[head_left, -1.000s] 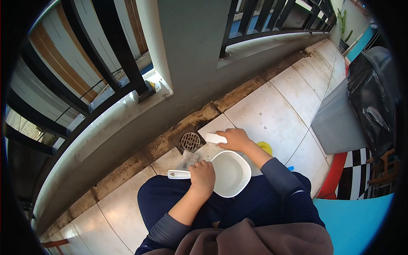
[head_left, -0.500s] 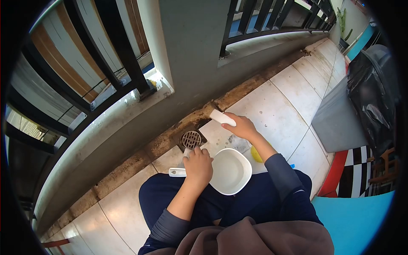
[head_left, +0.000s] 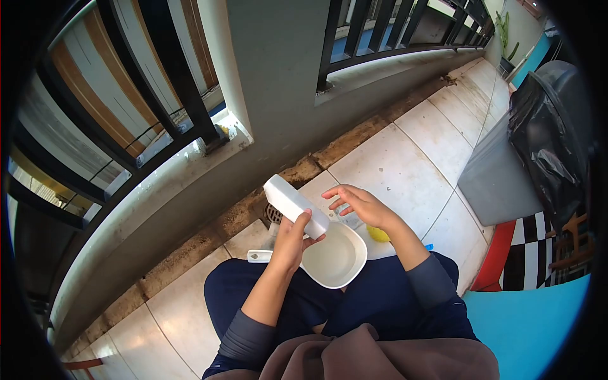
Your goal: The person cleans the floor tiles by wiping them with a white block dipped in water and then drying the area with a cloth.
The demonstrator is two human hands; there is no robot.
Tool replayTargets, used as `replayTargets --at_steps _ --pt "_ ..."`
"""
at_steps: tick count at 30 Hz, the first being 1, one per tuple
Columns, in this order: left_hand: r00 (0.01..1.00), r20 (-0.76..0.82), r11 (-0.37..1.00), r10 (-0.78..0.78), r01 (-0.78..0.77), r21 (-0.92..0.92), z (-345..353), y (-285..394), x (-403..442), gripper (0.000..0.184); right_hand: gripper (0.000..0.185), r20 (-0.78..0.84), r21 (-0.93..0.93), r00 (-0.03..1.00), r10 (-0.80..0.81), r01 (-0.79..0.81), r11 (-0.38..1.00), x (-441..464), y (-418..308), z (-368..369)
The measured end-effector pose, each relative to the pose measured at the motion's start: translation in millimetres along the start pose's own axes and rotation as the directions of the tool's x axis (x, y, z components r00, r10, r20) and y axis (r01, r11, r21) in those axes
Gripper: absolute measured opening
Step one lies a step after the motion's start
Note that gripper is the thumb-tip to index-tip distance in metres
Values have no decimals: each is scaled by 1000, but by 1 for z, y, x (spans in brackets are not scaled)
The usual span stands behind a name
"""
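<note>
A white rectangular block (head_left: pixel 292 204) is gripped by my left hand (head_left: pixel 292 240), tilted over the drain and the near-left rim of the dipper. My right hand (head_left: pixel 360 206) hovers to the right of the block, fingers apart and holding nothing. Below both hands, the white dipper (head_left: pixel 335 256) rests by my lap with its handle (head_left: pixel 259 256) pointing left; it seems to hold cloudy liquid. A yellow round item (head_left: pixel 378 234) lies on the tiles under my right forearm. The floor drain (head_left: pixel 273 213) is partly hidden behind the block.
A grey wall (head_left: pixel 285 76) with black railings (head_left: pixel 180 69) runs along the far side. At the right stands a grey bin (head_left: pixel 497 177) with a black bag (head_left: pixel 544 139). A blue surface (head_left: pixel 525 316) and a checkered mat (head_left: pixel 527 253) lie at lower right.
My left hand has risen from beside the dipper handle and now holds a white block. My right hand, which held a white block before, is now empty and spread. The view has shifted slightly.
</note>
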State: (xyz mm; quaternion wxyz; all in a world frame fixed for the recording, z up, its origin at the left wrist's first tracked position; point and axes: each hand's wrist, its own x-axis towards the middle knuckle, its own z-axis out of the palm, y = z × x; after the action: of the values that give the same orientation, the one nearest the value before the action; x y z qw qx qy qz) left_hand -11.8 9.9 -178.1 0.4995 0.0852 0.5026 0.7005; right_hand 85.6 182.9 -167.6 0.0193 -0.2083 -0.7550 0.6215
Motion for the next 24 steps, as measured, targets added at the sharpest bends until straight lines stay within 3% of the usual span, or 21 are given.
replayTargets --at_steps 1,2,3,5,6,11,20,24 --pt "999 -47 1000 -5 6 25 -4 3 -1 48 38 -69 -18 998 -8 6 1000 6 18 -8" --pt "995 -91 999 -27 31 39 -9 6 -3 51 35 -221 -169 975 -30 -8 986 13 34 -13" --pt "993 -99 998 -65 66 9 -18 2 -4 51 34 -208 -381 975 -77 -8 924 16 59 -17" --pt "990 -90 992 -112 107 -60 -21 4 -22 48 34 -154 -739 975 -159 -7 674 15 113 -16" --pt "989 -72 990 -132 128 -61 -21 4 -31 47 36 -103 -781 978 -180 33 624 13 128 -13" --pt "979 25 973 -203 204 -112 -22 1 -44 43 50 64 -935 972 -228 138 327 13 163 0" --pt "968 59 966 -245 249 -66 -11 3 -39 48 66 25 -955 990 -138 64 289 45 156 4" --pt "967 30 966 -251 252 -48 -7 5 -39 51 67 -3 -955 985 -171 48 292 72 160 -1"
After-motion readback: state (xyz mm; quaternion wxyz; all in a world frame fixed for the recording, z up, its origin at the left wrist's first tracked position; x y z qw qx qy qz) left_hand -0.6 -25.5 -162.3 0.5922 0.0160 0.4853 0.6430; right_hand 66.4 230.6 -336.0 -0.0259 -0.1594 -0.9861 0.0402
